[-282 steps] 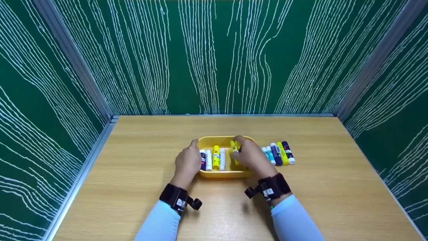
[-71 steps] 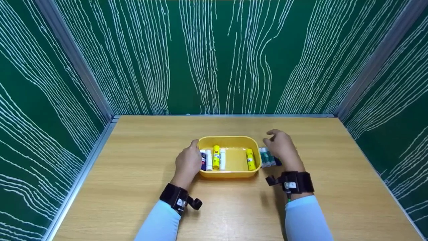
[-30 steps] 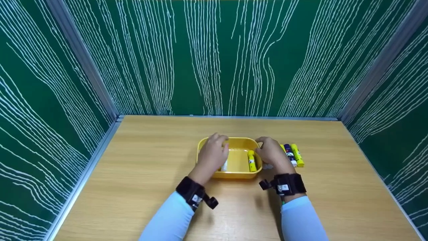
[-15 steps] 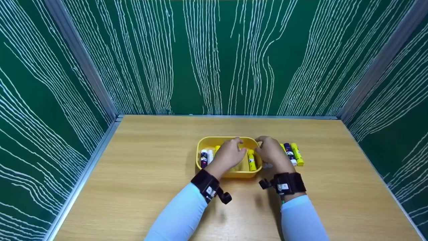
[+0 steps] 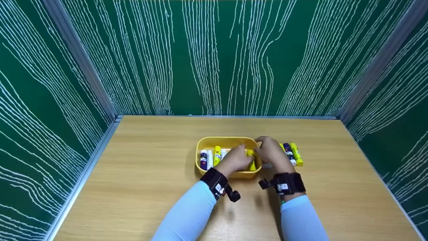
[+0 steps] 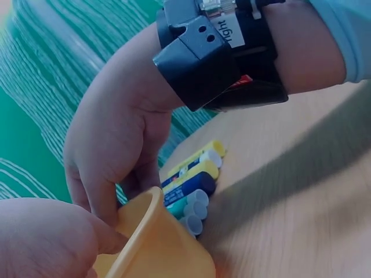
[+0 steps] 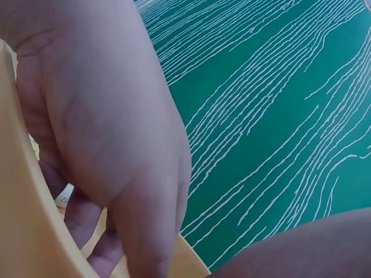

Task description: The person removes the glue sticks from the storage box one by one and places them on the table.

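Note:
In the head view a yellow plastic bin (image 5: 230,174) stands on the table, with several glue sticks lying in it. Its left part holds a navy glue stick (image 5: 203,160), a white one (image 5: 209,159) and a yellow one (image 5: 217,155); another white one is partly covered. My left hand (image 5: 235,158) reaches down inside, beside the yellow glue stick at the right end (image 5: 252,166). In the right wrist view the left hand (image 7: 116,127) points its fingers downward; whether they grasp anything is hidden. My right hand (image 5: 271,152) pinches the bin's right rim, fingers over the edge.
Just right of the bin, several more glue sticks lie in a row, including a navy one (image 5: 289,154) and a yellow one (image 5: 296,154). The left wrist view shows clear-capped ones (image 6: 194,211) close to the bin wall. A green, white-streaked panel (image 5: 234,57) rises behind the table.
My left hand has left the bin's left rim and moved rightward inside it, uncovering the left glue sticks. My right hand has moved from the outer glue sticks to the right rim and stays there.

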A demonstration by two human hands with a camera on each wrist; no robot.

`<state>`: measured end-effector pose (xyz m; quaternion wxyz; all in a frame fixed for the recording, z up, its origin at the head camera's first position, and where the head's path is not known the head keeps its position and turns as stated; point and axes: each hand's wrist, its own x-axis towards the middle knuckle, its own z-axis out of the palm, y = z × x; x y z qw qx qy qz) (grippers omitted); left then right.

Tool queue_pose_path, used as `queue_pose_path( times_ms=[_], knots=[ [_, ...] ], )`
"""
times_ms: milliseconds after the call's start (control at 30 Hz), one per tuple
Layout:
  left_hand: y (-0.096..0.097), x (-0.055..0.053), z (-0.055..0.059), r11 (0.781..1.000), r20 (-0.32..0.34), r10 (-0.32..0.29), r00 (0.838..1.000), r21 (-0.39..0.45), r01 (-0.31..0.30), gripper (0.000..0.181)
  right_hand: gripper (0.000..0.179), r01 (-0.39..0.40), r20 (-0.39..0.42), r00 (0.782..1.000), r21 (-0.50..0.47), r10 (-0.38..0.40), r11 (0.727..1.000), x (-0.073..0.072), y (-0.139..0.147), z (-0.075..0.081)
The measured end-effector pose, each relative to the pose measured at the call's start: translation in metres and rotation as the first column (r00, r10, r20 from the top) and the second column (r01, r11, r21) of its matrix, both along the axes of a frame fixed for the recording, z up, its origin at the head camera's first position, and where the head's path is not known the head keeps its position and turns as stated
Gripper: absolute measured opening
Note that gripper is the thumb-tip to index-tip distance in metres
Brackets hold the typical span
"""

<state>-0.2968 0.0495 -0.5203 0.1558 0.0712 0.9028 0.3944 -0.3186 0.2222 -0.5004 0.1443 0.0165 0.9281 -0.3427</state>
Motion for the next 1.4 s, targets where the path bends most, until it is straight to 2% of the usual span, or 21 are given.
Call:
queue_pose_path(
  times_ms=[333, 567, 733, 900, 1200, 1400],
  knots=[
    [0.0064, -0.0034, -0.0032, 0.996, 0.075, -0.036, 0.997, 0.086, 0.029, 0.072, 0.052, 0.020, 0.030, 0.999, -0.021, -0.019, 1.000, 0.0007, 0.0013, 0.0021],
    [0.0066, 0.0002, -0.0036, 0.995, 0.012, -0.065, 0.998, 0.081, 0.063, 0.054, 0.051, 0.017, 0.033, 0.999, -0.024, -0.016, 1.000, 0.0013, 0.0009, 0.0024],
    [0.0070, 0.0001, -0.0016, 0.993, 0.011, -0.073, 0.997, 0.091, 0.072, 0.043, 0.051, 0.016, 0.027, 1.000, -0.023, -0.016, 1.000, 0.0017, 0.0012, 0.0023],
    [0.0086, -0.0042, 0.0005, 0.992, 0.021, -0.095, 0.995, 0.083, 0.093, 0.033, 0.049, 0.004, -0.017, 1.000, -0.003, -0.004, 1.000, 0.0014, 0.0013, 0.0011],
    [0.0085, -0.0023, -0.0018, 0.992, 0.003, -0.079, 0.997, 0.099, 0.079, 0.033, 0.048, 0.005, -0.019, 1.000, -0.005, -0.005, 1.000, 0.0011, 0.0007, 0.0005],
    [0.0065, -0.0029, -0.0020, 0.998, -0.010, -0.045, 0.999, 0.044, 0.045, 0.057, 0.048, 0.007, -0.011, 1.000, -0.015, -0.007, 1.000, 0.0013, 0.0007, 0.0014]
  ],
)
